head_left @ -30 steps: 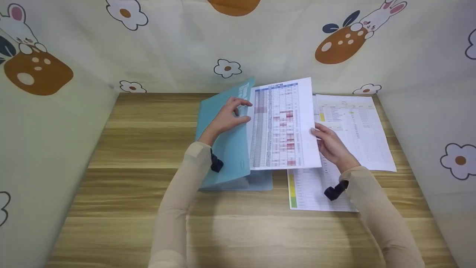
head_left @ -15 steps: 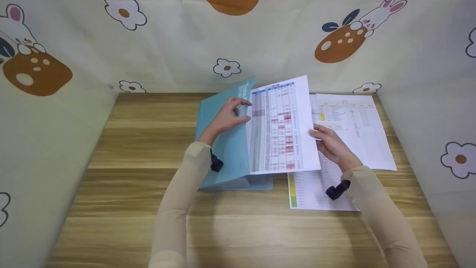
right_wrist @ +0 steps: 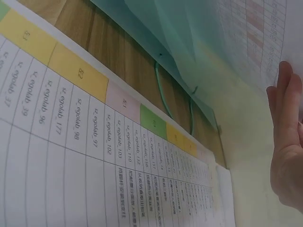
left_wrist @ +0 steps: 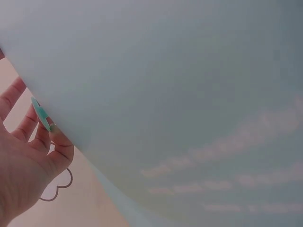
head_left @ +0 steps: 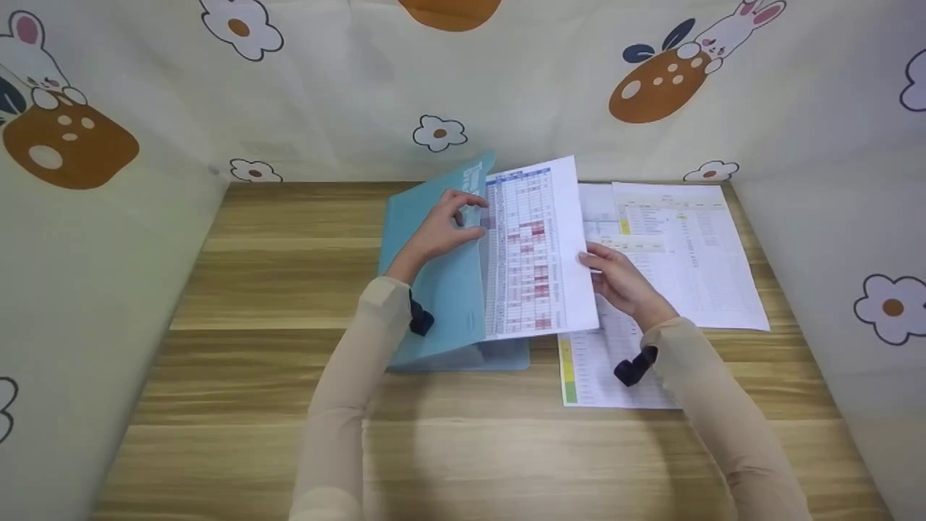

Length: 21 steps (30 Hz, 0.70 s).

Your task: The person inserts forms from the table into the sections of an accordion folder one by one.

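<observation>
My left hand (head_left: 438, 230) pinches the free edge of a turquoise folder (head_left: 452, 307) and holds its cover raised at an angle. In the left wrist view the cover fills most of the picture, with the left fingers (left_wrist: 61, 146) at its edge. A printed sheet (head_left: 532, 268) with a table and red-shaded cells stands tilted, its left side behind the cover. My right hand (head_left: 626, 282) grips this sheet by its right edge, thumb in front. The right wrist view shows the right hand (right_wrist: 288, 137) against the sheet (right_wrist: 272, 28), beside the folder's inside.
Other printed sheets (head_left: 723, 282) lie overlapping on the wooden table (head_left: 253, 376) at right, under the right hand. One has a yellow and green strip (head_left: 568, 369). Green cords (right_wrist: 163, 90) hang from the folder. Patterned curtains (head_left: 325, 94) border the table's back and sides.
My right hand has moved left with the printed sheet, so more of it is now behind the folder's cover. My left hand has held its place on the cover.
</observation>
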Motion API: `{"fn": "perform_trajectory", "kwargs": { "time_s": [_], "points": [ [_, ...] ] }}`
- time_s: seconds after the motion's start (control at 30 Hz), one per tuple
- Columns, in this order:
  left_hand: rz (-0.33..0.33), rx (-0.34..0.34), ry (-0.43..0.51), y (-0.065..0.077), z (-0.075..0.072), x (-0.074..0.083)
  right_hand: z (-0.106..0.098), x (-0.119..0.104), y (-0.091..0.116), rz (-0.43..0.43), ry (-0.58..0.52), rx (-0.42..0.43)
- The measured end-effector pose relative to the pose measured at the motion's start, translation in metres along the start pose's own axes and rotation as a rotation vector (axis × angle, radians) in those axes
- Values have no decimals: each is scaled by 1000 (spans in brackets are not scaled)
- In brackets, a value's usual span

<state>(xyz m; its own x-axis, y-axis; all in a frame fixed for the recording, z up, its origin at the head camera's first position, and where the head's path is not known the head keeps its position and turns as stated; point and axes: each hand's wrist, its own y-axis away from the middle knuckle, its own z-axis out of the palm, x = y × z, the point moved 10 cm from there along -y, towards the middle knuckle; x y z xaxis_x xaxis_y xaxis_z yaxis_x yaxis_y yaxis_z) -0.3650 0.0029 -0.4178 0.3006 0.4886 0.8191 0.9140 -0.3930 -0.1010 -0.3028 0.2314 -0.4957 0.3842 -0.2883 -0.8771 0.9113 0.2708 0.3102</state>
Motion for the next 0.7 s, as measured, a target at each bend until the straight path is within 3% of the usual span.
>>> {"fn": "perform_trajectory", "kwargs": {
  "time_s": [0.37, 0.7],
  "points": [
    [-49, 0, -9, 2, 1, -6, 5, 15, 1, 39, 111, 9],
    [-31, 3, -22, 2, -1, -3, 24, 8, 27, 33, 184, -173]
  ]
}}
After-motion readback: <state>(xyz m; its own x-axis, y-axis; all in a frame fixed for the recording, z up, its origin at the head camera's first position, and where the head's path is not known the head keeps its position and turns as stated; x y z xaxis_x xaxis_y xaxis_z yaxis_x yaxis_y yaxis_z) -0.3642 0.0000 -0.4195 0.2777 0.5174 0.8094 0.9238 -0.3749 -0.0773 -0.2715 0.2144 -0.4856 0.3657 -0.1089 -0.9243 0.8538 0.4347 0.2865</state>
